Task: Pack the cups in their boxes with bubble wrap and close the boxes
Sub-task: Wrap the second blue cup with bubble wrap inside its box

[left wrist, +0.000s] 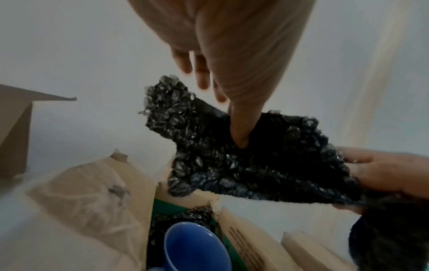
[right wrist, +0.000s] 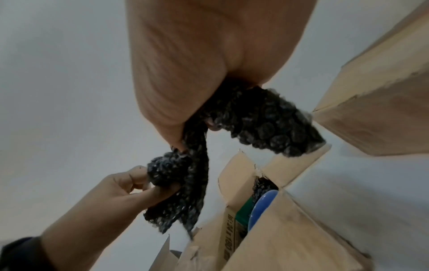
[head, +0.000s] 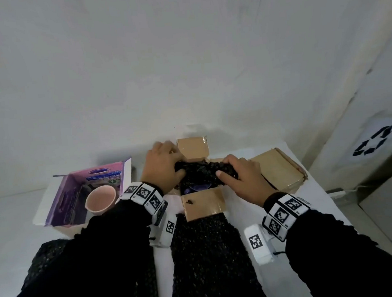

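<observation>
From head height we look down on both hands, while each wrist view looks close along its palm, all sharing the black bubble wrap above the open cardboard box.

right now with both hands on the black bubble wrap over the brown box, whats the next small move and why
Probably lower the black bubble wrap onto the blue cup. The left hand and right hand hold it above the brown box, whose flaps are open, with the cup uncovered.
</observation>
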Demonstrator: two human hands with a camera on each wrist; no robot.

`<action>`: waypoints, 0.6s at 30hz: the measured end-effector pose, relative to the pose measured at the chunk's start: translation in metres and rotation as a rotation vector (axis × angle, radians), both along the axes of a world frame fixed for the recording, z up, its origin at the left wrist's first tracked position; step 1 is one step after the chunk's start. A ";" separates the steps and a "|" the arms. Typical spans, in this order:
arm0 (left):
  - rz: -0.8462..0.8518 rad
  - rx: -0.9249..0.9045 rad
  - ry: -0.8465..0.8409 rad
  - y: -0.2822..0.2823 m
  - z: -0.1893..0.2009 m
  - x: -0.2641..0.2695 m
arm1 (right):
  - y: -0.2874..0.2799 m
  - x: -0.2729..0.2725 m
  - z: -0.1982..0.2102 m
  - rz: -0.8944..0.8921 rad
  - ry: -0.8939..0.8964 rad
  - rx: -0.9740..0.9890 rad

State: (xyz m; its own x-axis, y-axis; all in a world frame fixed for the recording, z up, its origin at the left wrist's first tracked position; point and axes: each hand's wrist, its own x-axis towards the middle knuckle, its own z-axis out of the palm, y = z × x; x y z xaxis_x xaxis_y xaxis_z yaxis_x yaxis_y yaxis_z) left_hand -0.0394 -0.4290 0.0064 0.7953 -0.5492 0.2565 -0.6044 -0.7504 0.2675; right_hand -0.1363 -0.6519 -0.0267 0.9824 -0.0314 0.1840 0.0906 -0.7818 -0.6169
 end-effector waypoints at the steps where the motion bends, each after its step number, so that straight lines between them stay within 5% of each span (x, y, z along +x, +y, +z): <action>1: 0.062 0.020 -0.026 -0.004 0.000 0.007 | 0.000 0.007 -0.001 -0.021 -0.008 0.029; 11: 0.050 0.262 0.158 -0.023 -0.048 0.057 | 0.039 0.058 -0.034 -0.005 0.113 0.046; 18: -0.024 0.396 -0.050 -0.001 -0.079 0.064 | 0.072 0.077 -0.058 0.243 0.134 -0.220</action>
